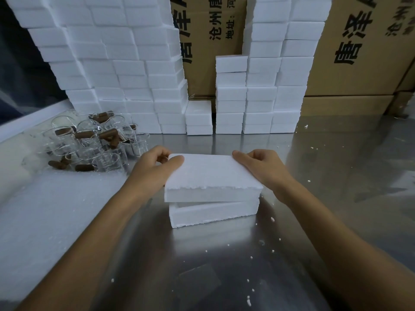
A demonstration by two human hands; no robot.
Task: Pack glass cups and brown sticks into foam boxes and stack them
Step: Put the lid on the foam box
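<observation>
Centrally, head view: foam lid (pixel 208 173) sat skewed atop foam box (pixel 213 213) on the steel table (pixel 336 198), between both hands. Left hand (pixel 155 167) gripped the lid's far-left corner, fingers curled; right hand (pixel 262 163) held its far-right corner, probably pinching. Glass cups (pixel 89 140) and brown sticks (pixel 107 133) lay piled to the left.

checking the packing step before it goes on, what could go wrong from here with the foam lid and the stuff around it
1. The foam lid sits skewed on the foam base, so pressing now may chip its ragged edge.
2. Both hands, left hand and right hand, hold only its far corners; it could tip.
3. The left elbow could sweep the glass cups nearby.
</observation>
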